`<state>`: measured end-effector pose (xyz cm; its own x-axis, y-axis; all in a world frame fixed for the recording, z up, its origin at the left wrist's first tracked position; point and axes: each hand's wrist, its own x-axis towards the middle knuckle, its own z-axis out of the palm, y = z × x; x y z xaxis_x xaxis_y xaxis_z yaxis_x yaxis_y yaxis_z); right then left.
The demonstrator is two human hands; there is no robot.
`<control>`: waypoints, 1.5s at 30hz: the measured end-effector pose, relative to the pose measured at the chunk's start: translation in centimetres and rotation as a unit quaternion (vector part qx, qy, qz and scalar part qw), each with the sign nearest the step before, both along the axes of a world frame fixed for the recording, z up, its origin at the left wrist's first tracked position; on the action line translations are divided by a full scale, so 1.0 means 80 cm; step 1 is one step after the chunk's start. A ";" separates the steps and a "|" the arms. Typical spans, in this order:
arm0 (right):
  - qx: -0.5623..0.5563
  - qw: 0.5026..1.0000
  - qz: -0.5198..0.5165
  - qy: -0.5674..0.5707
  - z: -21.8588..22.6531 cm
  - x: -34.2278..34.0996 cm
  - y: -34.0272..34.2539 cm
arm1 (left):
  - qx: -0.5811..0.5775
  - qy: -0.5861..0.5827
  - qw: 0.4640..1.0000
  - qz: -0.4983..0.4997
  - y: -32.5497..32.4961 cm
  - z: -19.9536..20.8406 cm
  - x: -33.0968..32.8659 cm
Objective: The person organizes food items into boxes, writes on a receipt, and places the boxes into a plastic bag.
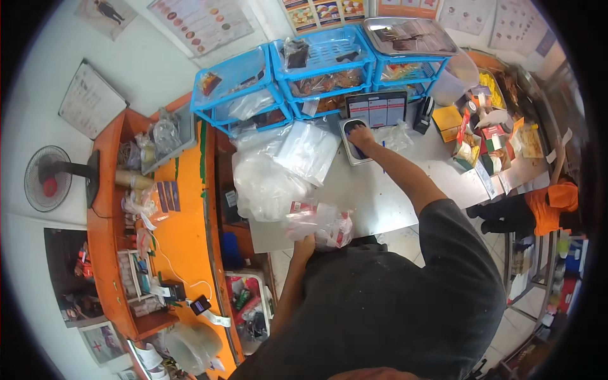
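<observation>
- The red-printed clear bag [324, 220] could slip or crumple further — its thin, loose film, gathered at one side only, would be the likely cause.
- It sits by the near edge of the table [386, 209], so a slackened hold might let it fall.
- The white-rimmed box [355, 158] could be pushed into the screen [378, 107] just behind it, should the right hand [361, 139] press unevenly.
- The left hand [304, 245] holds the bag, which spreads above and to the right of the fingers.
- The right hand lies over the box's dark blue inside — whether its fingers grip anything cannot be told.
</observation>
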<state>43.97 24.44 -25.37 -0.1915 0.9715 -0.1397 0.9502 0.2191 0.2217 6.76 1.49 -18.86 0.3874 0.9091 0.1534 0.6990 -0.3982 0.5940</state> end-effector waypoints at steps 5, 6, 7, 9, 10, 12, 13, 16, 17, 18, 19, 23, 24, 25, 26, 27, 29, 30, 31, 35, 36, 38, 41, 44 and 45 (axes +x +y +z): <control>-0.058 0.993 0.094 -0.038 0.003 0.020 0.020 | -0.083 -0.020 0.995 -0.051 -0.006 -0.005 -0.018; -0.059 0.993 0.097 -0.039 0.006 0.025 0.026 | -0.001 0.039 0.997 -0.061 -0.007 -0.030 -0.027; -0.053 0.996 0.077 -0.001 -0.002 0.036 0.026 | -0.006 0.037 0.997 -0.062 -0.010 -0.019 -0.018; -0.042 0.997 0.056 0.035 -0.010 0.051 0.027 | -0.137 -0.036 0.990 0.029 0.000 0.023 0.013; -0.043 0.997 0.067 0.015 -0.015 0.054 0.026 | -0.178 -0.061 0.980 0.062 0.004 0.032 0.024; -0.046 0.996 0.074 -0.008 -0.022 0.066 0.026 | -0.103 -0.103 0.988 0.041 0.009 0.033 0.036; -0.055 0.994 0.090 -0.019 -0.019 0.063 0.026 | -0.105 -0.103 0.988 0.041 0.012 0.032 0.036; -0.097 0.990 0.095 -0.047 -0.003 0.050 0.025 | -0.243 -0.068 0.967 0.037 0.014 0.019 0.034; -0.127 0.986 0.089 -0.065 0.011 0.043 0.025 | -0.278 -0.143 0.945 0.091 0.010 0.003 0.032; -0.131 0.985 0.089 -0.063 0.024 0.040 0.021 | -0.312 -0.217 0.914 0.144 0.005 -0.007 0.031; -0.134 0.982 0.103 -0.086 0.038 0.040 0.019 | -0.314 -0.217 0.913 0.144 0.004 -0.001 0.028; -0.102 0.976 0.153 -0.113 0.048 0.071 0.003 | -0.344 -0.065 0.937 -0.005 0.004 0.043 0.026; -0.106 0.976 0.150 -0.115 0.051 0.080 -0.008 | -0.303 -0.049 0.949 -0.072 0.007 0.050 0.032; -0.051 0.979 0.161 -0.118 0.074 0.071 -0.012 | -0.211 -0.145 0.963 -0.082 0.008 0.035 0.030; 0.003 0.978 0.173 -0.120 0.099 0.060 -0.021 | -0.166 -0.194 0.964 -0.079 0.009 0.038 0.028; 0.000 0.976 0.182 -0.119 0.125 0.052 -0.033 | -0.118 -0.239 0.960 -0.081 0.009 0.041 0.029; 0.123 0.991 0.051 -0.007 0.161 0.037 -0.068 | -0.032 0.014 0.996 -0.077 0.014 0.102 0.026; 0.119 0.991 0.059 -0.007 0.164 0.024 -0.088 | -0.037 0.013 0.997 -0.069 0.019 0.104 0.023; 0.112 0.974 0.033 0.193 0.163 0.002 -0.111 | -0.059 -0.064 0.990 -0.110 0.022 0.101 0.016; -0.035 0.798 -0.058 0.599 0.191 -0.136 -0.220 | -0.075 -0.136 0.960 -0.233 0.038 0.110 0.000; -0.010 0.793 -0.032 0.608 0.189 -0.162 -0.238 | -0.017 -0.141 0.963 -0.231 0.040 0.112 -0.001; 0.001 0.783 -0.025 0.621 0.185 -0.199 -0.262 | -0.004 -0.152 0.966 -0.209 0.041 0.125 -0.001; 0.051 0.809 0.024 0.585 0.186 -0.216 -0.282 | 0.041 -0.172 0.963 -0.206 0.048 0.139 0.008; 0.061 0.822 0.016 0.566 0.186 -0.222 -0.295 | 0.182 -0.109 0.974 -0.076 0.047 0.149 0.015; 0.054 0.818 -0.003 0.573 0.185 -0.223 -0.299 | 0.075 -0.143 0.979 -0.125 0.051 0.133 0.009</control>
<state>26.10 0.53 -10.55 -0.1320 0.9679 0.2140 0.5484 0.2512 -0.7976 7.46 5.55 -8.22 0.5163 0.7504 0.4126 0.3816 -0.6329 0.6736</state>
